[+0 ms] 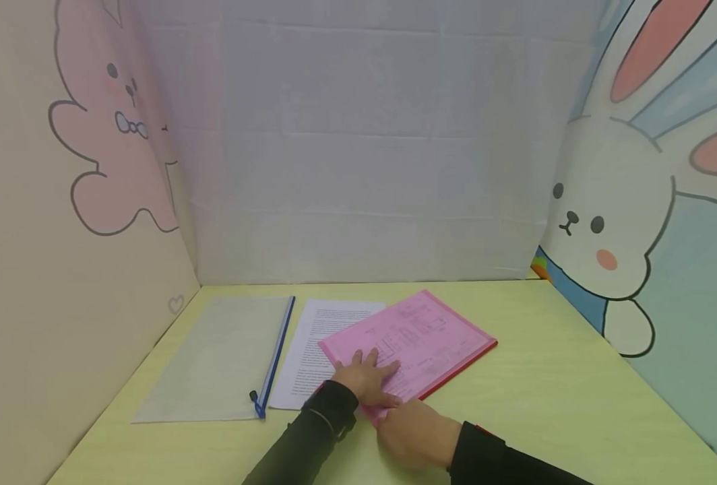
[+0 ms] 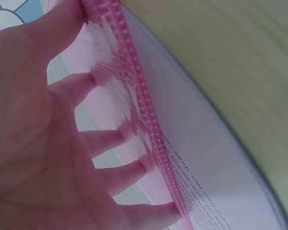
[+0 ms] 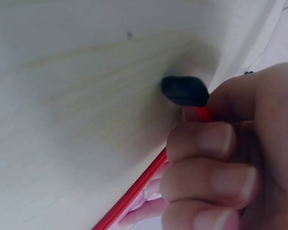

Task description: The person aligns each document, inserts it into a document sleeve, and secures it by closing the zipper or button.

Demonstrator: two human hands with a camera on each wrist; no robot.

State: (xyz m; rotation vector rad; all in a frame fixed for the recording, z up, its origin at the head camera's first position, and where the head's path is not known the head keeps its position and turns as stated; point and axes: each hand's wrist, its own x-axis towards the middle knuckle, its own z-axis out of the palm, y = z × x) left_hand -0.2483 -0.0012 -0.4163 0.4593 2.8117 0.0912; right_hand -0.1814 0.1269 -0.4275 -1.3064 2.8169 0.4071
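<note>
A pink translucent zip document pouch (image 1: pixel 437 330), with a printed sheet of diagrams showing through, lies slanted on the table. My left hand (image 1: pixel 364 380) rests on its near left part with spread fingers; the pink mesh-like edge (image 2: pixel 144 105) shows beside them in the left wrist view. At the pouch's near corner, my right hand (image 1: pixel 416 434) pinches the zipper pull. The pull's black end (image 3: pixel 185 91) and a bit of red cord stick out from the curled fingers. A red zipper (image 3: pixel 129 196) runs along the pouch's edge; its slider is hidden by the right hand.
Partly under the pouch is a white sheet of printed text (image 1: pixel 310 350). To the left lies a clear zip pouch (image 1: pixel 213 364) with a blue zipper (image 1: pixel 279 350) and a dark-tipped pull. Cloth walls (image 1: pixel 358 148) bound the pale yellow table (image 1: pixel 565 391) at the back and sides.
</note>
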